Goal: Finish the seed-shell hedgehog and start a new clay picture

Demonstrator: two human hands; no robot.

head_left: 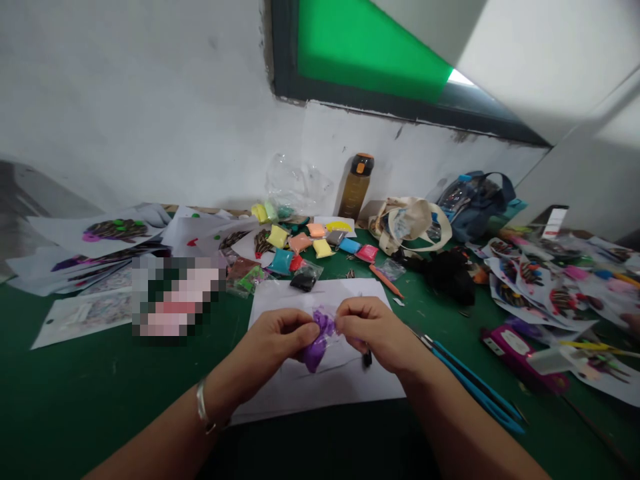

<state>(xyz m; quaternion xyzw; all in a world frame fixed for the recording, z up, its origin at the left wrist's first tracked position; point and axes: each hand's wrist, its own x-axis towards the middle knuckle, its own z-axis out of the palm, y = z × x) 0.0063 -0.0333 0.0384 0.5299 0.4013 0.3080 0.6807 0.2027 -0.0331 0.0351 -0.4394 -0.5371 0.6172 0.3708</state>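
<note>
Both my hands meet over a white paper sheet (320, 387) on the green table. My left hand (277, 343) and my right hand (376, 330) are closed, pinching between them a small clear packet of purple clay (319, 340). The packet hangs from the fingertips just above the sheet. A silver bangle (203, 405) sits on my left wrist.
Several small packets of coloured clay (300, 250) lie beyond the sheet. Blue scissors (475, 387) lie right of my right arm. A bottle (356, 187), a cloth bag (410, 223) and a blue bag (475, 203) stand at the wall. Printed sheets cover both sides.
</note>
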